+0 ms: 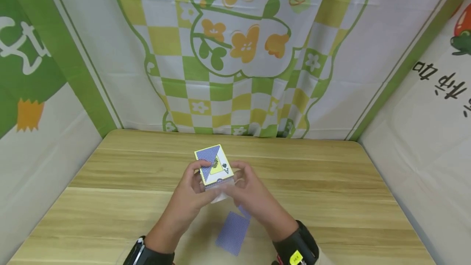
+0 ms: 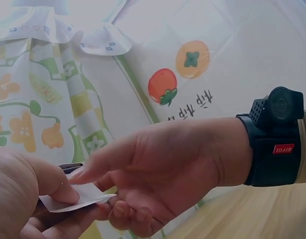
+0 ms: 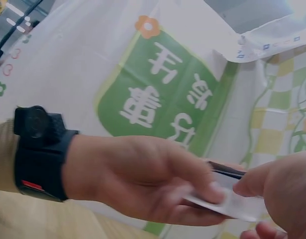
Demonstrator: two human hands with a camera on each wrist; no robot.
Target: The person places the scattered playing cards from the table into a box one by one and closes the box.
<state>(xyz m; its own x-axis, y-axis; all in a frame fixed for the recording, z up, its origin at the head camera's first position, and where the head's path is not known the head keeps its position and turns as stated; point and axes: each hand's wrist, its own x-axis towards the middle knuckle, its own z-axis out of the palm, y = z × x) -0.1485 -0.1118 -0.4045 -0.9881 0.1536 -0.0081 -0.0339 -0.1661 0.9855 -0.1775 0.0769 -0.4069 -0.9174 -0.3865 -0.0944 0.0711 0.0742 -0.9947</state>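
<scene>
A playing card box (image 1: 217,162), blue-patterned with a yellow border and an ace of spades printed on its face, is held tilted above the table between both hands. My left hand (image 1: 189,187) grips its left side, one finger lying over the printed face. Around the lower right end curl the fingers of my right hand (image 1: 254,191). Both thumbs press a thin white piece (image 2: 88,194) at the box's near end; whether it is a flap or a card I cannot tell. Below the hands, a blue-backed playing card (image 1: 233,232) lies on the table, with another blue piece (image 1: 243,211) partly hidden by my right hand.
The wooden table (image 1: 312,175) ends at a checked green-and-yellow curtain (image 1: 235,105) behind. Printed cloth walls (image 1: 416,134) stand along both sides. Each wrist wears a black band, the right one (image 1: 296,244) with a yellow tag.
</scene>
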